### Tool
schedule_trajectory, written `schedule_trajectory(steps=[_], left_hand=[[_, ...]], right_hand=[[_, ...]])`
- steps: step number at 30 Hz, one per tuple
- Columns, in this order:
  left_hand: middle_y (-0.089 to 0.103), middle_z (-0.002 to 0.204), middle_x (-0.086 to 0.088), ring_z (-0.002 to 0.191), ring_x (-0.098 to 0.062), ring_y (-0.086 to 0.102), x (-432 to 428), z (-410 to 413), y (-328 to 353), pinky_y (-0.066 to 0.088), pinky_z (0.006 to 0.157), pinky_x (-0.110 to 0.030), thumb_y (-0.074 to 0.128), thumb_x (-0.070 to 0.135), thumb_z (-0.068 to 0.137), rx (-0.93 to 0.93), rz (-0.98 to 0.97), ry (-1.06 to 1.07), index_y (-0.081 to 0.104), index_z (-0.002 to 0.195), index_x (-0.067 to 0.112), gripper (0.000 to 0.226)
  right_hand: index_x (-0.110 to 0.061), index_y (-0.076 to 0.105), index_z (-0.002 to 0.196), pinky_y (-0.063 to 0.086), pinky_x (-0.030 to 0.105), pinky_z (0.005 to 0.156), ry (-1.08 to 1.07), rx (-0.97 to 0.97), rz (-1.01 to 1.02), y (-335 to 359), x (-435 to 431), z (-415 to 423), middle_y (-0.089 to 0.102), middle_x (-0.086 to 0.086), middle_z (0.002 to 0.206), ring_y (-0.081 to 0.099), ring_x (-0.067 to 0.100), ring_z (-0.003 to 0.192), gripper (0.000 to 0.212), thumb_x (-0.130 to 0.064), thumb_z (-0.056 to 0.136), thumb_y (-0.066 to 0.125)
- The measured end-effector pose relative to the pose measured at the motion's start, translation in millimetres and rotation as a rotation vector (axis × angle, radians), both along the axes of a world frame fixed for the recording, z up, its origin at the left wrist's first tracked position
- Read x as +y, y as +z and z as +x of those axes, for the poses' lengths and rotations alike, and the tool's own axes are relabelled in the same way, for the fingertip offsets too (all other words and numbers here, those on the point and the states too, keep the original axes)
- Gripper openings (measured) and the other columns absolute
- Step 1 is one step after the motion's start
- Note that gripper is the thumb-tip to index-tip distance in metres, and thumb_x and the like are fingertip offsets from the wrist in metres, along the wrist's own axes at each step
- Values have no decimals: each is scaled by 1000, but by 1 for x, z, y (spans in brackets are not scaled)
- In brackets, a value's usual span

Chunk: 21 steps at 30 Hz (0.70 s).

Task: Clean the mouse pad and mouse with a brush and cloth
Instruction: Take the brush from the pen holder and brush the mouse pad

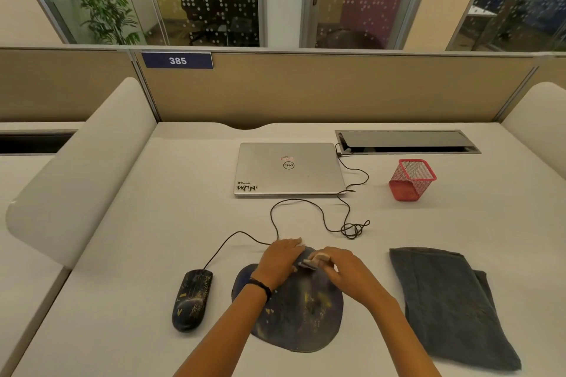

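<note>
Pale surface [137, 239] carries the thin, likely floppy mouse pad [300, 321]; left hand [281, 260], grip wide, pins its 12 o'clock edge, right hand [340, 272] pinches the small light brush [312, 262]; mouse [191, 300] at 9 o'clock, cloth [444, 300] at 3.

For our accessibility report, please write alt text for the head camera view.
A person's right hand holds a small brush on a dark mouse pad while the left hand presses it. A mouse lies left of it, a grey cloth right, a closed laptop behind.
</note>
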<state>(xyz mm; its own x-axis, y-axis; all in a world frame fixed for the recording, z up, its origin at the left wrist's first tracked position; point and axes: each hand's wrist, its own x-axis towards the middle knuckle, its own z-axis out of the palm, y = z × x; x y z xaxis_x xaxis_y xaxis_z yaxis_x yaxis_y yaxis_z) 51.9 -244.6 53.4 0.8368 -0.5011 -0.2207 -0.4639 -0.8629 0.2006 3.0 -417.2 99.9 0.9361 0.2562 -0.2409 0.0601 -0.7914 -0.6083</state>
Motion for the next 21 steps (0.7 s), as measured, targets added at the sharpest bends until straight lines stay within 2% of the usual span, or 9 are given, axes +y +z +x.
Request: schedule_trajectory(steps=[2,5,7,11,15,17,20,21], left_hand=[[35,150,-2,134,-23,37,-1,-12,1,30,111,-34,52,18,92,7,-92,24,41,138,17,48],[45,142,-3,126,-23,45,-1,-26,-1,36,106,-34,54,22,91,17,-114,36,44,134,18,44],[40,146,-3,128,-22,44,0,-31,-1,33,109,-32,55,28,91,54,-110,51,38,139,18,52],[20,156,-4,139,-23,29,2,-37,-1,24,114,-31,60,31,88,96,-103,49,23,147,15,71],[8,158,-4,144,-23,18,1,-39,-4,19,116,-31,62,29,88,153,-108,45,16,149,14,77],[5,159,-4,145,-23,15,0,-37,-5,18,117,-32,64,28,87,180,-109,47,15,149,14,80],[2,159,-4,145,-23,14,-2,-33,-4,19,117,-32,68,24,83,231,-121,50,12,149,13,87],[1,159,-4,145,-23,14,-2,-31,-3,19,117,-31,69,22,82,248,-130,52,10,149,13,90]], right_hand=[[-22,54,125,36,26,104,-37,40,14,-2,-1,-2,56,-2,127,52,17,117,33,-34,96,43],[-26,60,119,45,32,101,-51,48,69,-7,0,-2,63,-1,119,57,14,107,31,-39,93,47],[-28,62,115,48,30,97,-47,37,110,-10,2,-2,66,-2,115,60,11,101,29,-39,92,49],[-25,66,103,49,13,78,-77,-22,189,-8,7,-6,68,-5,100,62,10,88,29,-43,89,50],[-28,64,89,49,11,72,-179,-120,272,-12,11,-12,64,-12,84,62,7,76,17,-42,85,55],[-27,63,84,49,12,67,-250,-151,300,-17,13,-14,61,-14,77,62,9,71,19,-45,83,54],[-22,67,88,48,12,67,-293,-164,309,-24,12,-14,65,-10,79,63,11,73,16,-37,85,60],[-19,68,93,49,12,70,-291,-160,316,-27,11,-15,66,-8,83,64,12,76,26,-42,83,59]])
